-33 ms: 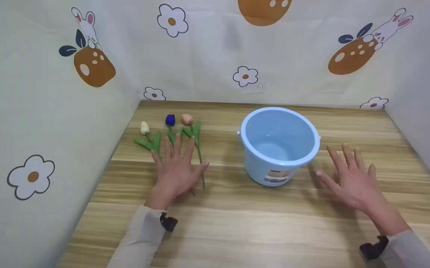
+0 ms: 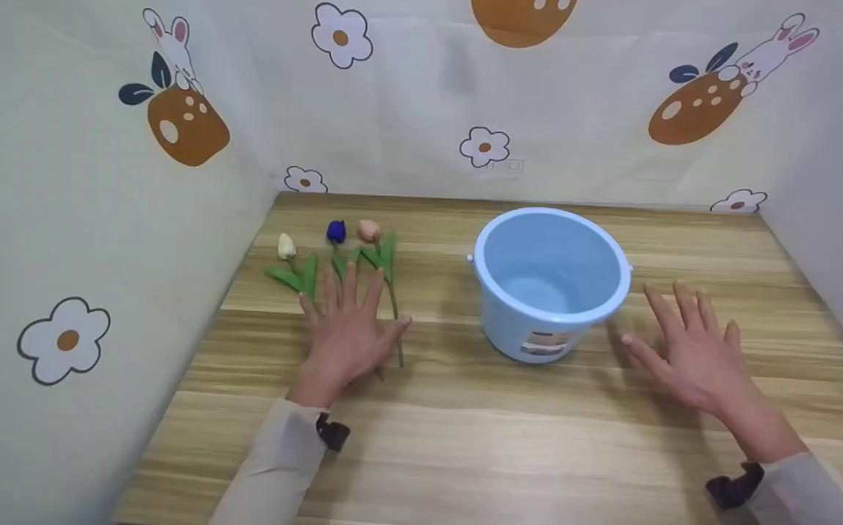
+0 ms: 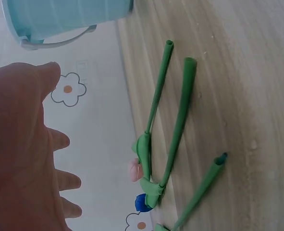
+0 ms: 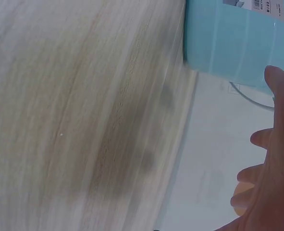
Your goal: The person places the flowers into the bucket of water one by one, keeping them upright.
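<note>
Left hand (image 2: 346, 337): open, fingers spread flat and straight, holding nothing; it lies over the lower stems of the tulips.
Tulips: three lie side by side on the worktop (image 2: 465, 437) at its far left, a white tulip (image 2: 286, 246), a blue tulip (image 2: 335, 232) and a pink tulip (image 2: 369, 230); green stems run back towards the person.
Right hand (image 2: 691, 354): open, fingers spread and straight, gripping nothing, just right of the bucket.
Bucket (image 2: 549, 281): pale blue, upright, mid-worktop between the hands, a label on its near wall.
</note>
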`<act>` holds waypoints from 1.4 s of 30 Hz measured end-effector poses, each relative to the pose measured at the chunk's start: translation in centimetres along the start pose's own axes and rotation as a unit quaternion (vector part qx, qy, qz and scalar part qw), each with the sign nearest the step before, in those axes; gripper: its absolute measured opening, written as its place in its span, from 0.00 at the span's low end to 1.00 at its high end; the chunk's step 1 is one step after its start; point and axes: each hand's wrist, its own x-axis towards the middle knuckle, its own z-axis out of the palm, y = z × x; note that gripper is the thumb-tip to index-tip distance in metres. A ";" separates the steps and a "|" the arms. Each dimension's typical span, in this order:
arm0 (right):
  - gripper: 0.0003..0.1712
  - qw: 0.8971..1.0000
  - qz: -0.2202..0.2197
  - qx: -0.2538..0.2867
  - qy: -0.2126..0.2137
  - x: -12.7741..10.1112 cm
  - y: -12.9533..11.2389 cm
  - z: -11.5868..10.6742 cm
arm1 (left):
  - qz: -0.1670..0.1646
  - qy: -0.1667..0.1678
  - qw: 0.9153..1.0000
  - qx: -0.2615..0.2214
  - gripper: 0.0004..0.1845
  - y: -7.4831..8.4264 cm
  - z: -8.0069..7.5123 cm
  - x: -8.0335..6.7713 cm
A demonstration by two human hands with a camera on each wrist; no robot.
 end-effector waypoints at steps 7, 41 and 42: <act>0.51 1.000 -0.012 -0.002 0.012 0.0 0.3 0.2 | -0.005 0.008 1.000 0.012 0.49 0.0 -0.1 0.4; 0.22 0.878 0.083 0.469 0.055 1.6 -4.9 -2.2 | -0.037 0.051 0.998 -0.010 0.27 -0.1 -0.2 3.5; 0.21 0.875 0.084 0.474 0.050 1.6 -5.0 -2.2 | -0.038 0.056 0.998 -0.017 0.25 -0.1 -0.3 3.7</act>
